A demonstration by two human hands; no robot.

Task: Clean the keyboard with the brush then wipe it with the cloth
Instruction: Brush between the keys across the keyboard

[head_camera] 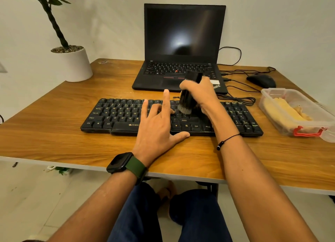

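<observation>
A black keyboard (116, 115) lies across the middle of the wooden table (54, 133). My right hand (203, 93) grips a black brush (187, 97) held upright, its grey bristles touching the keys right of the keyboard's middle. My left hand (159, 122) rests on the keyboard's middle with fingers spread; the thumb lies on the table at the front edge. A yellow cloth (284, 109) sits inside a clear plastic box (272, 95) at the right.
An open black laptop (181, 42) stands behind the keyboard. A black mouse (262, 79) and cables lie at the back right. A potted plant in a white pot (76, 64) stands at the back left corner.
</observation>
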